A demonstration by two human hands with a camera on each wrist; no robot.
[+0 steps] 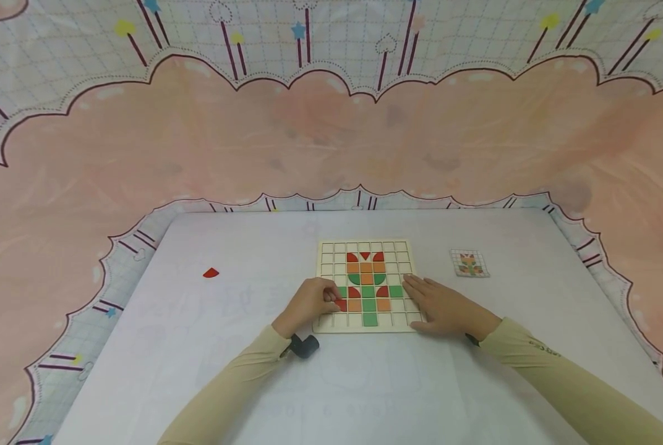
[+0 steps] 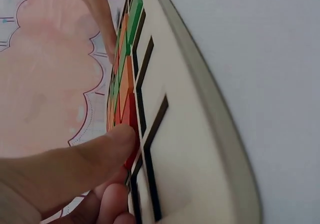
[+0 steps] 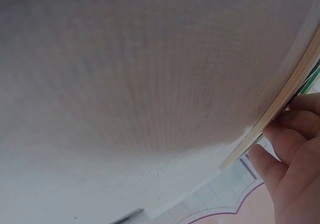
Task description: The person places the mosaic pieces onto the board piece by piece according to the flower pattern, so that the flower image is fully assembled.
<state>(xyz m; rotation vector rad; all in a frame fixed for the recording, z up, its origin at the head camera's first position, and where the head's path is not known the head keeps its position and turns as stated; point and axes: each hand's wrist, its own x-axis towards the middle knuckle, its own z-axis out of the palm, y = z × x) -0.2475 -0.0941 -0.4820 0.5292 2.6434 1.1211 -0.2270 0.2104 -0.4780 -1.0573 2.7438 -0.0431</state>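
Observation:
A cream gridded board (image 1: 395, 318) lies flat on the white table, with green, orange and red tiles forming a flower-like pattern on it. At the board's left side my left hand (image 1: 309, 303) pinches a red tile (image 1: 341, 305), beside an orange square (image 1: 355, 305). In the left wrist view the thumb (image 2: 122, 134) is on this red tile (image 2: 129, 109), and the other fingers are curled under the thumb. My right hand (image 1: 443, 306) rests on the board's right edge, its fingers stretched out. In the right wrist view its fingertips (image 3: 295, 126) lie along the board's side (image 3: 270, 114).
Far to the left lies a loose red fan-shaped tile (image 1: 211, 272). Right of the board is a small pattern card (image 1: 469, 264) showing a similar gridded design. Pink patterned cloth (image 1: 331, 136) hangs behind the white table (image 1: 242, 247) and surrounds it.

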